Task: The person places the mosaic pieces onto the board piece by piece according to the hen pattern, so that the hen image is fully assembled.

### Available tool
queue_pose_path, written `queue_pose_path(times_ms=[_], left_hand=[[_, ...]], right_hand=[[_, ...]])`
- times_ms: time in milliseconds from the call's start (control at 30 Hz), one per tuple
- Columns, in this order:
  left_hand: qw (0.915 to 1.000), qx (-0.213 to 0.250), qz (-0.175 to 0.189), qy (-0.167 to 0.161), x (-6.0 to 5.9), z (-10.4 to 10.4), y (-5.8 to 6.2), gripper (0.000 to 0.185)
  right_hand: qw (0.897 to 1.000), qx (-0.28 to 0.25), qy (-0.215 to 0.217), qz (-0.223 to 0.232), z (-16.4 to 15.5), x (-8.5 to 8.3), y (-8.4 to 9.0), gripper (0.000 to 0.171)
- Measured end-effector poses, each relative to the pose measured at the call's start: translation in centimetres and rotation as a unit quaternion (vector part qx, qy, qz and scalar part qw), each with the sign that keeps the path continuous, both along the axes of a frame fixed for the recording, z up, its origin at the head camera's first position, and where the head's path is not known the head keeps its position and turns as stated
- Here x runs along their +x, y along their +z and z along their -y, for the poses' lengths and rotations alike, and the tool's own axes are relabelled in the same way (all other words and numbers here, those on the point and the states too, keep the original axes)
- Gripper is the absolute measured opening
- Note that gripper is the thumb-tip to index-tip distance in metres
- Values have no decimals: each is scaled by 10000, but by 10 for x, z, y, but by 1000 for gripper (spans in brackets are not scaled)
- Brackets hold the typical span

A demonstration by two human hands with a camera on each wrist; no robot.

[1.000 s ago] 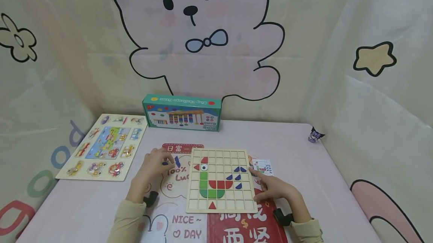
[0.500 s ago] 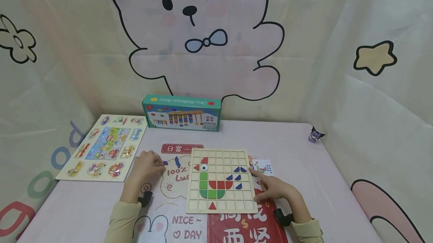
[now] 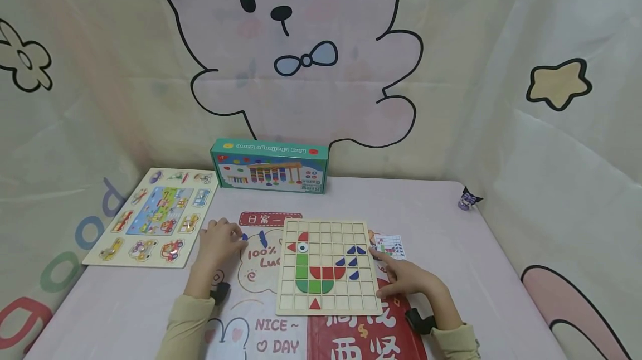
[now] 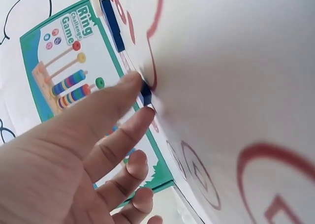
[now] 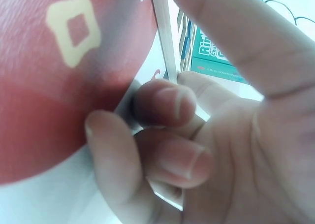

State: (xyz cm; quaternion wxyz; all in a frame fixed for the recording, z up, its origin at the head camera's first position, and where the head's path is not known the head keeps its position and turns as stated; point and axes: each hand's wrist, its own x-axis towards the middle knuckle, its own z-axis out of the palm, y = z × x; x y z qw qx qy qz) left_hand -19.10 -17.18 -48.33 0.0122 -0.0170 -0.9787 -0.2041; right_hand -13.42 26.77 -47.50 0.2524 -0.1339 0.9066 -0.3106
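My left hand [image 3: 219, 244] is low over the table, left of the wooden grid board [image 3: 331, 305]. In the left wrist view, its thumb and index finger pinch a small blue piece [image 4: 145, 93] standing at the table surface. Another blue piece [image 3: 263, 239] lies just to the right of that hand. The board carries red, green and blue shapes that form a bird, with a round eye tile [image 3: 302, 247]. Along the board's right edge, my right hand [image 3: 408, 279] rests with index fingertip and thumb spread against it; its other fingers bend inward, holding nothing.
A picture card [image 3: 390, 247] lies beyond the right hand, partly under the board. Behind stands a green game box [image 3: 271, 173]. A puzzle board [image 3: 112, 237] with pictures lies at the left, and a purple wrapped sweet [image 3: 468, 199] near the right back corner.
My left hand has shifted left, away from the grid board, then slightly back to the right and away from me. The right hand and the board have stayed put.
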Motion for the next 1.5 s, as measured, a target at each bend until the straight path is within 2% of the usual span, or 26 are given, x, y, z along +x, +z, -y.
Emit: queue_pose_path(times_ms=[600, 967, 1200, 1500], left_hand=[[9995, -117, -293, 29, 0, -7, -4, 17], [9996, -107, -268, -17, -1, -9, -2, 16], [9993, -23, -355, -66, 0, -20, 0, 17], [9977, -110, -560, -365, 3, -41, 4, 14]], right_hand=[[10000, 61, -65, -29, 1, 1, 1, 96], [10000, 33, 2, -86, 1, 1, 1, 95], [10000, 24, 35, -83, 0, 0, 2, 95], [9999, -35, 100, -67, 1, 0, 2, 96]])
